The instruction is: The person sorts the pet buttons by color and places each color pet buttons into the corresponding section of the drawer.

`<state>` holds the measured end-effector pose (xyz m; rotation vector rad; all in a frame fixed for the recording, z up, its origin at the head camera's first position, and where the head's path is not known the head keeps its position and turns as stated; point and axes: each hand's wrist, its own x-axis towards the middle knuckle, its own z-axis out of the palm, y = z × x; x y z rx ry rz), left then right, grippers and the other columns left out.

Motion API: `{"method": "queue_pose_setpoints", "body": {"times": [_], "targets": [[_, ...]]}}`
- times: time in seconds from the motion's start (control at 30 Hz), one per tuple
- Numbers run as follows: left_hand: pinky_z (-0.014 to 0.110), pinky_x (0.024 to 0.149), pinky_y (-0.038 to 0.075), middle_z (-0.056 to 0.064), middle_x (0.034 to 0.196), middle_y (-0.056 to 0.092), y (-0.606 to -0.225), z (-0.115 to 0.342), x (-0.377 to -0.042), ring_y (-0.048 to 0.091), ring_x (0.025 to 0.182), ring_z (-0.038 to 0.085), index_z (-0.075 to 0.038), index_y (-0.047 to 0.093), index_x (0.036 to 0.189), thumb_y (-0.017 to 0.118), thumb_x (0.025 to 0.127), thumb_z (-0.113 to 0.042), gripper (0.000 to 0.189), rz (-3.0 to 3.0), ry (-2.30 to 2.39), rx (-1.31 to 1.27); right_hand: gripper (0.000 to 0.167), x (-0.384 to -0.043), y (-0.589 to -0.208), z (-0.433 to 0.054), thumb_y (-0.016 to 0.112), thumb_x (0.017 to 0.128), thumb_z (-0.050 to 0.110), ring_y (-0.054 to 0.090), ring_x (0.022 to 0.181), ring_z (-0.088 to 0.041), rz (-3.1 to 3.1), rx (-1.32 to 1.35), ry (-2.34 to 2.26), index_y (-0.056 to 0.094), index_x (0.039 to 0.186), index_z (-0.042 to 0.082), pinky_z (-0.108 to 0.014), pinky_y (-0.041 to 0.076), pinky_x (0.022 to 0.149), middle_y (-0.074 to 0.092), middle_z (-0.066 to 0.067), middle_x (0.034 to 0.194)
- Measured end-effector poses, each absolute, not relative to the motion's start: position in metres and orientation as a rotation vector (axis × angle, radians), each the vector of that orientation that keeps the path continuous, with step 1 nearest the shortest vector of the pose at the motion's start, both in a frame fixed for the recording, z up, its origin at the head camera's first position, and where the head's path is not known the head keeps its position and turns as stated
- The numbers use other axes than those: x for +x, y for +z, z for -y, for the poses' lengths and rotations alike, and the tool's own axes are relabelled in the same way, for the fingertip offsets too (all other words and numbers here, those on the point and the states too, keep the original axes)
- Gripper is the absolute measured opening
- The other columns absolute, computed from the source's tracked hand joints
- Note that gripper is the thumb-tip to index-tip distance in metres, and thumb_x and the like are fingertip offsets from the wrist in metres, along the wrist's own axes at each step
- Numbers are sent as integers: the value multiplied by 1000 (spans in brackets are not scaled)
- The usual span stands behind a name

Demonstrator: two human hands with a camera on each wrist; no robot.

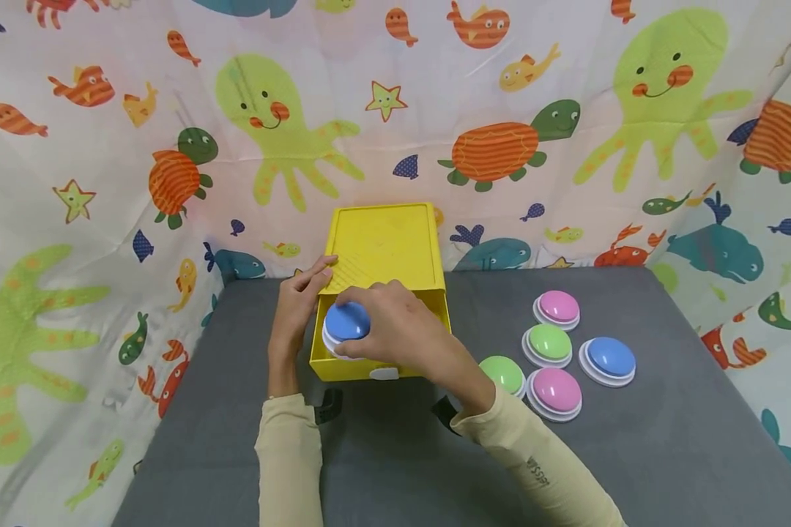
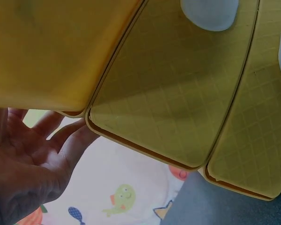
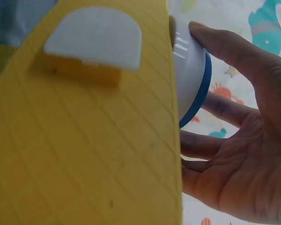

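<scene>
A yellow drawer unit (image 1: pixel 385 245) stands at the back of the table, its top drawer (image 1: pixel 343 371) pulled out toward me. Between thumb and fingers, my right hand (image 1: pixel 402 322) grips a blue push button (image 1: pixel 347 320) with a white base, over the left part of the drawer. The right wrist view shows the button's white base (image 3: pixel 189 70) partly behind the drawer front. My left hand (image 1: pixel 301 293) rests against the unit's left side, fingers near its top edge. In the left wrist view the left hand (image 2: pixel 37 159) touches the unit's side edge with extended fingers. The drawer's inside is partly hidden by my right hand.
Right of the unit, several buttons lie on the grey table (image 1: pixel 659 439): pink ones (image 1: pixel 559 306) (image 1: pixel 556 389), green ones (image 1: pixel 549 342) (image 1: pixel 503 373) and a blue one (image 1: pixel 611 357). A sea-animal curtain (image 1: pixel 382 161) hangs behind the table. White handles (image 1: pixel 384 374) stick out from the drawer fronts.
</scene>
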<state>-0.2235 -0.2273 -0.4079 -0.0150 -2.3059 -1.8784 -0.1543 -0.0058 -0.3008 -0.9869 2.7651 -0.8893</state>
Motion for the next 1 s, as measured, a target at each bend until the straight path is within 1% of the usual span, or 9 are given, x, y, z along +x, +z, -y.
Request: {"method": "queue_pose_setpoints", "body": {"times": [0.07, 0.27, 0.43, 0.53, 0.6, 0.67, 0.7, 0.87, 1.0], "targets": [[23, 49, 29, -2, 157, 56, -407, 227, -224, 37, 54, -6, -20, 66, 143, 59, 107, -36, 41, 2315, -1873, -14, 57, -155, -302, 11, 87, 84, 40, 66, 103, -22, -2772, -997, -874, 70, 133, 16, -35, 59, 90, 76, -3, 121], [22, 49, 31, -4, 157, 56, -406, 228, -226, 26, 43, 9, -22, 65, 145, 58, 107, -37, 41, 2322, -1858, -14, 56, -156, -304, 24, 84, 86, 46, 66, 96, -21, -2877, -915, -734, 71, 131, 14, -35, 58, 84, 76, -3, 113], [22, 49, 29, -7, 154, 59, -408, 229, -226, 25, 45, 12, -27, 68, 141, 60, 105, -45, 42, 2300, -1860, -39, 49, -161, -311, 34, 86, 84, 45, 62, 89, -19, -2881, -897, -641, 73, 119, 12, -32, 55, 79, 75, -1, 101], [22, 55, 33, -9, 153, 60, -408, 228, -225, 48, 64, 4, -27, 69, 140, 61, 104, -48, 42, 2290, -1867, -47, 43, -164, -315, 38, 89, 83, 42, 62, 84, -17, -2859, -914, -623, 74, 110, 12, -31, 55, 77, 74, 0, 96], [22, 62, 36, -9, 154, 59, -409, 228, -225, 62, 99, 1, -26, 69, 140, 61, 104, -48, 43, 2285, -1881, -56, 38, -166, -317, 39, 89, 83, 38, 63, 83, -18, -2853, -920, -611, 75, 106, 11, -32, 57, 78, 75, -1, 95], [21, 72, 40, -8, 155, 59, -408, 227, -225, 54, 137, 4, -26, 68, 141, 62, 104, -48, 44, 2277, -1893, -64, 37, -167, -318, 39, 89, 83, 35, 64, 86, -19, -2847, -921, -595, 76, 108, 10, -34, 59, 82, 76, -3, 98], [21, 78, 42, -8, 155, 58, -408, 227, -225, 48, 146, 5, -25, 68, 141, 62, 104, -47, 44, 2274, -1897, -66, 38, -167, -319, 39, 89, 83, 33, 65, 88, -21, -2840, -920, -591, 76, 110, 9, -36, 60, 85, 76, -4, 100], [28, 109, 48, -6, 156, 58, -407, 226, -223, 43, 154, 11, -23, 67, 142, 62, 104, -46, 45, 2262, -1915, -72, 47, -166, -321, 38, 90, 83, 31, 66, 97, -24, -2809, -925, -564, 74, 120, 7, -38, 61, 93, 75, -8, 110], [44, 126, 39, -5, 156, 57, -408, 226, -222, 42, 155, 11, -20, 67, 142, 62, 104, -44, 46, 2250, -1931, -82, 50, -165, -322, 37, 90, 83, 32, 66, 98, -24, -2809, -938, -558, 73, 123, 6, -37, 61, 93, 75, -8, 111]]}}
